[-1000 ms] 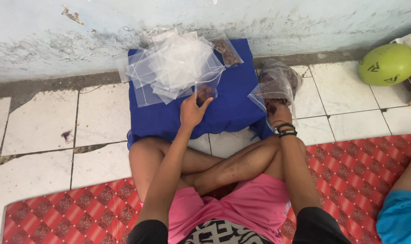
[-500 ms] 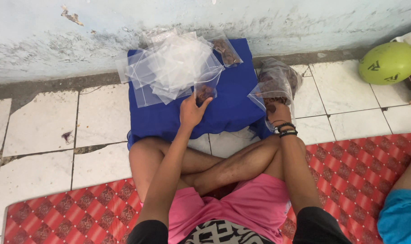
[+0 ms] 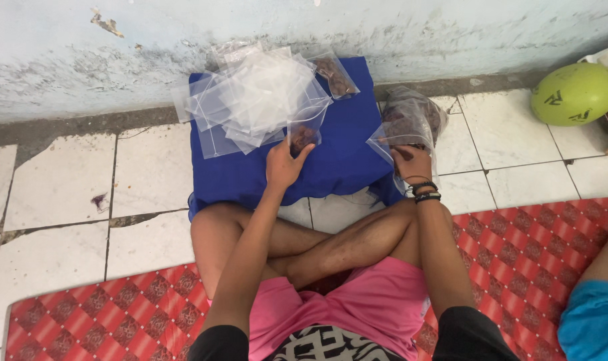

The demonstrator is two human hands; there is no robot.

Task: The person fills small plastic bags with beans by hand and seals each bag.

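— Anything shifted since a second ago?
— Hardly. The left hand (image 3: 285, 164) stays on the small bag (image 3: 304, 136), and the right hand (image 3: 411, 162) hasn't left the big bag (image 3: 407, 124).

— From the head view, what's each hand doing?
— The left pinches the small bag's lower edge, thumb against fingers. It lies on the blue cloth (image 3: 347, 160), just beside the heap of empty bags (image 3: 257, 100). The right hand's fingers are tucked into the big bag's mouth; spread or closed, I cannot tell.

— How would that small bag handle?
— Light, thin, slippery plastic, I'd judge, limp except where the brown stuff weighs it down. Best taken by an edge or corner.

— Anything else around?
— A green ball (image 3: 574, 93) by the wall.
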